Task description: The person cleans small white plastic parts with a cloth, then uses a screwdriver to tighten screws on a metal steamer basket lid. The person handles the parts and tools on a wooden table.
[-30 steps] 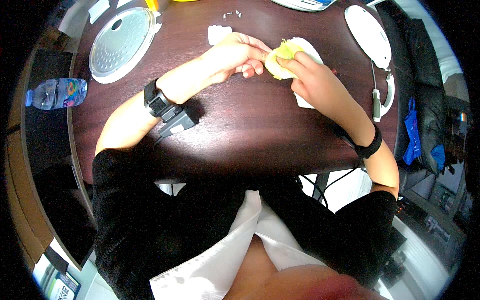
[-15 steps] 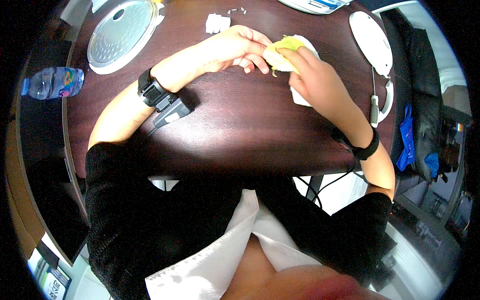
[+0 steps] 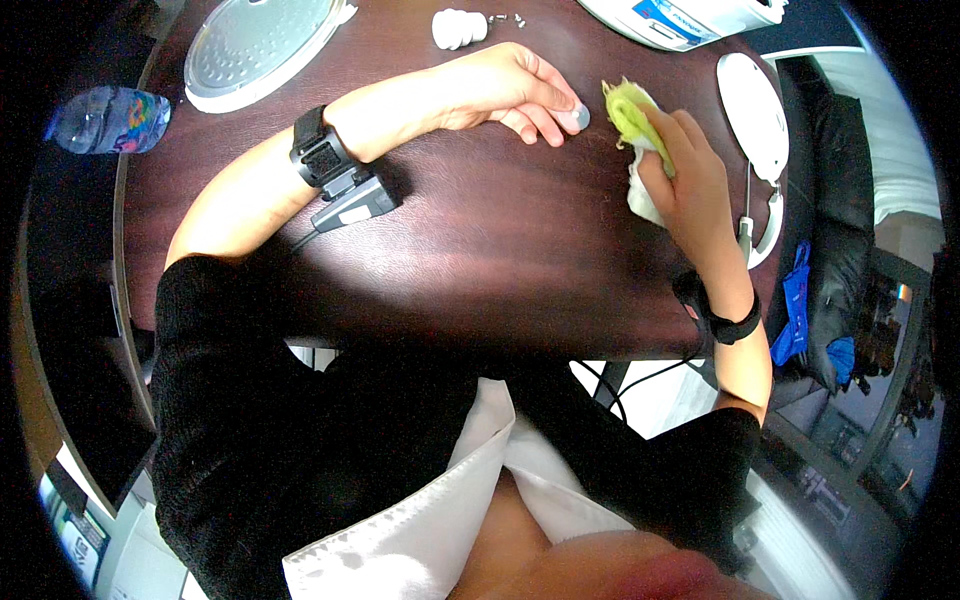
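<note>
My left hand (image 3: 525, 92) is over the far middle of the dark table. Its thumb and fingers pinch a small, pale, rounded piece (image 3: 581, 117), whose kind I cannot make out. To the right, my right hand (image 3: 690, 185) grips a yellow-green cloth (image 3: 628, 112) with frayed edges. Below the cloth, white material (image 3: 645, 190) shows under the right hand; whether it belongs to the cloth I cannot tell. A gap of bare tabletop separates the cloth from the pale piece.
A perforated grey disc (image 3: 262, 50) lies far left, near a water bottle (image 3: 115, 120). Small white ribbed parts (image 3: 460, 28) and screws (image 3: 508, 19) sit at the back. A white appliance (image 3: 690, 25), white oval cover (image 3: 752, 112) and screwdriver (image 3: 746, 232) are on the right.
My right hand has moved right with the cloth, away from my left hand. The pale piece in my left fingers now shows. The whole view has shifted slightly.
</note>
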A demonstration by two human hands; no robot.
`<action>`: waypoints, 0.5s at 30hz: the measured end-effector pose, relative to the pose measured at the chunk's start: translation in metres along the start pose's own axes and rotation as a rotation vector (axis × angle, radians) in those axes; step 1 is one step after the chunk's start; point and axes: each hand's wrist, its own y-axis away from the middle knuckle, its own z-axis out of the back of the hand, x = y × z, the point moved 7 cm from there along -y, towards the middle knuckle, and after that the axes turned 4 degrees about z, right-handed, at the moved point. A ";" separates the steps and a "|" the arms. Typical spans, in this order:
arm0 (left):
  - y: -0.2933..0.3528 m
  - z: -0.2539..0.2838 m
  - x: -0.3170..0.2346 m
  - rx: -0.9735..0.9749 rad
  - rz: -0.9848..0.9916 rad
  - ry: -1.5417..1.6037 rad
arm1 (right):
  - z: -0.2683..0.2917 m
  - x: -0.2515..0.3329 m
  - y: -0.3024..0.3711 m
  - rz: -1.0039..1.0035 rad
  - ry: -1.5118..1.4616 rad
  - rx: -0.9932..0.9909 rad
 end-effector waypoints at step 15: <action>0.000 -0.009 0.008 0.151 0.023 0.177 | -0.035 0.032 -0.005 0.310 0.245 0.206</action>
